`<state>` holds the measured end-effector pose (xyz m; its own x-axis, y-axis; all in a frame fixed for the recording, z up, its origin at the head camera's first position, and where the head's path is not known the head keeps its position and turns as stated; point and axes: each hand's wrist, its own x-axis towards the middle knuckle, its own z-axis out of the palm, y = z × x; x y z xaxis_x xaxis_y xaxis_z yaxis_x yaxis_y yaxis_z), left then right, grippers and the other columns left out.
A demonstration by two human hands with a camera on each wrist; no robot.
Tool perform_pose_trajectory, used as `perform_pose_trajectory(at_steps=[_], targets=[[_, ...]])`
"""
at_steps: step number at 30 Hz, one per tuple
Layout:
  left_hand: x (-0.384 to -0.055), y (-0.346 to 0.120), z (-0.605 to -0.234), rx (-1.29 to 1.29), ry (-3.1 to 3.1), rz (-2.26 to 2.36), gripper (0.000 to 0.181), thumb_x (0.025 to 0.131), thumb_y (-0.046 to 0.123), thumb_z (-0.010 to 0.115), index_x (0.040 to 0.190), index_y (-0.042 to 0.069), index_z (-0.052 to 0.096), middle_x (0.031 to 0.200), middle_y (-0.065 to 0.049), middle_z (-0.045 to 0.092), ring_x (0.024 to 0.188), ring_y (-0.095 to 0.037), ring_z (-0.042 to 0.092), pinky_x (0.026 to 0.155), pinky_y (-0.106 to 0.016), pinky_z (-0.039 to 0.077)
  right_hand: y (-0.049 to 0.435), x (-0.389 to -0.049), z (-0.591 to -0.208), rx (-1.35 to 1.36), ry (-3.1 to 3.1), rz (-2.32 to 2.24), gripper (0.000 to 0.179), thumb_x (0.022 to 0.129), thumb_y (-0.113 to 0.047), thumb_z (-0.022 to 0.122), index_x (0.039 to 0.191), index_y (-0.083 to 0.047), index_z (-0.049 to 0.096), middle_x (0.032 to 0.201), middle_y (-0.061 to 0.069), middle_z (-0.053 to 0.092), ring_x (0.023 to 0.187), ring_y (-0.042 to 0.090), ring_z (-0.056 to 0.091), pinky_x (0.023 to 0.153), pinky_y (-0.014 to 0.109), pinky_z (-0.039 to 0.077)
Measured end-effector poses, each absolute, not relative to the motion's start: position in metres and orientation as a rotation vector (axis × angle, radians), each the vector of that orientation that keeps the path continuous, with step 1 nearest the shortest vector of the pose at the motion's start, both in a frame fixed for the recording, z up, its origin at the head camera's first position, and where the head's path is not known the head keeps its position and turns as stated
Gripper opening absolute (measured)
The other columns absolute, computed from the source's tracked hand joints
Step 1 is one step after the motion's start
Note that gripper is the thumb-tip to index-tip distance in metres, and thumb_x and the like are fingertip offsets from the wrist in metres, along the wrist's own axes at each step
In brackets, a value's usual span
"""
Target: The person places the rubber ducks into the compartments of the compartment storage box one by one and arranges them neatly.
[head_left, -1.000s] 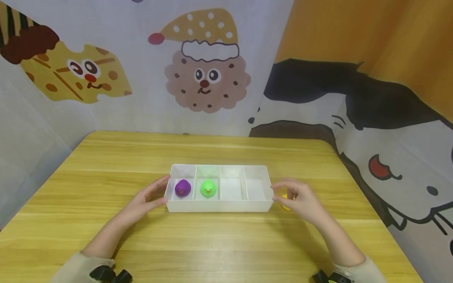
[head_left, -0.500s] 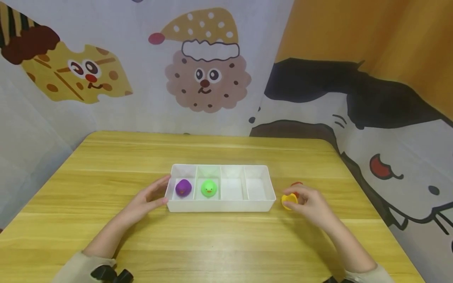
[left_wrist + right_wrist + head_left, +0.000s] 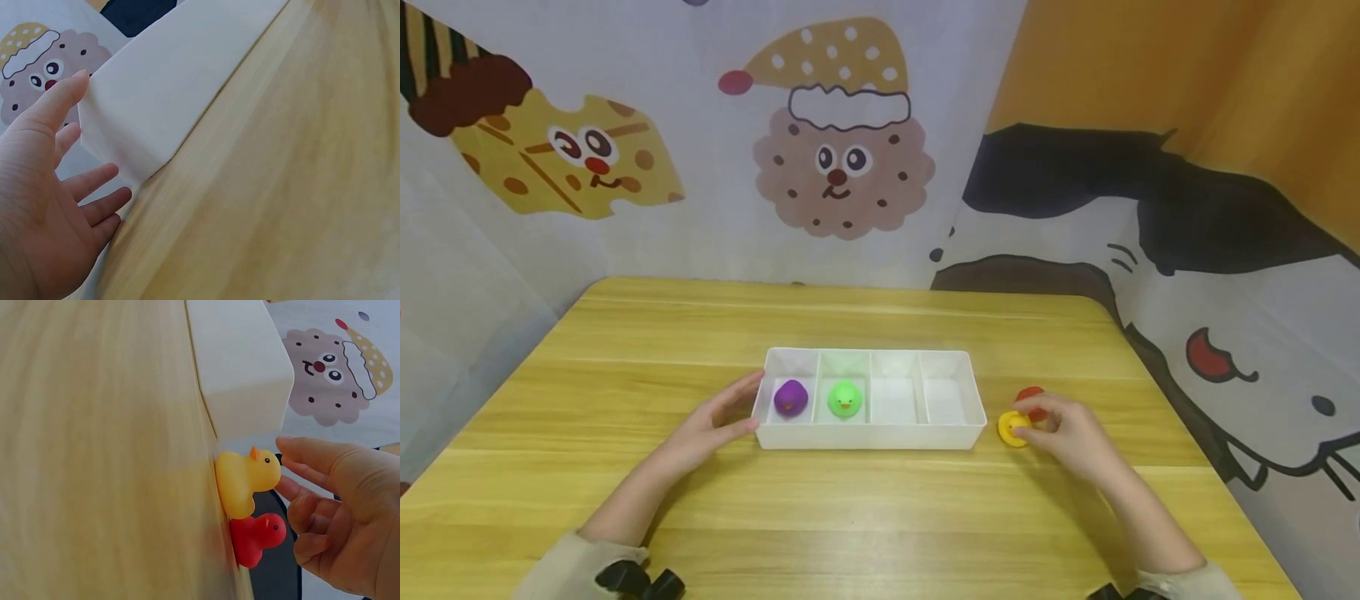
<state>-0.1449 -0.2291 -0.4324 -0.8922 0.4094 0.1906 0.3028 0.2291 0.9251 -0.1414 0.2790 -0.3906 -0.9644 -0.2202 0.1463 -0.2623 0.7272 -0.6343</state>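
Observation:
A white tray [image 3: 865, 436] with a row of compartments stands on the table. In its leftmost compartment sits a purple rubber duck [image 3: 791, 398], and the one beside it holds a green rubber duck [image 3: 845, 399]. My left hand [image 3: 711, 425] rests its thumb and fingertips against the tray's left end, fingers spread in the left wrist view [image 3: 56, 206]. To the right of the tray, a yellow rubber duck [image 3: 240, 481] stands upright beside a red rubber duck [image 3: 256, 537]. Over these two hovers my right hand [image 3: 1071, 433], thumb and fingers apart around the yellow duck's head, without gripping it.
The wooden table [image 3: 850, 517] spreads around the tray on all sides. Behind it hangs a curtain [image 3: 700, 233] printed with cartoon figures, which also runs along the right side.
My right hand has left the tray's right end and moved right to the yellow duck, uncovering part of the red duck. The left hand stays at the tray's left end.

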Motion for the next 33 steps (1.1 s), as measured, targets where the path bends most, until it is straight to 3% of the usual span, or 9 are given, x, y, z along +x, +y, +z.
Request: perform_pose_trajectory(at_steps=[7, 33], targets=[[-0.1444, -0.2288, -0.4335, 0.695, 2.394, 1.764, 0.064, 0.095, 0.007, 0.058, 0.151, 0.008, 0.027, 0.148, -0.023, 0.035, 0.128, -0.042, 0.038, 0.102, -0.062, 0.028, 0.2837, -0.1432, -0.3956, 0.401, -2.868, 1.027, 0.027, 0.077, -0.016, 0.081, 0.102, -0.011, 0.072, 0.091, 0.002, 0.065, 0.055, 0.017, 0.044, 0.045, 0.025, 0.039], [-0.1455, -0.2286, -0.434, 0.687, 2.392, 1.764, 0.062, 0.096, 0.008, 0.057, 0.151, 0.008, 0.027, 0.148, -0.023, 0.035, 0.129, -0.041, 0.037, 0.102, -0.061, 0.028, 0.2807, -0.1413, -0.3925, 0.376, -2.844, 1.105, 0.027, 0.077, -0.018, 0.082, 0.101, -0.011, 0.073, 0.09, 0.003, 0.065, 0.054, 0.016, 0.045, 0.044, 0.026, 0.039]])
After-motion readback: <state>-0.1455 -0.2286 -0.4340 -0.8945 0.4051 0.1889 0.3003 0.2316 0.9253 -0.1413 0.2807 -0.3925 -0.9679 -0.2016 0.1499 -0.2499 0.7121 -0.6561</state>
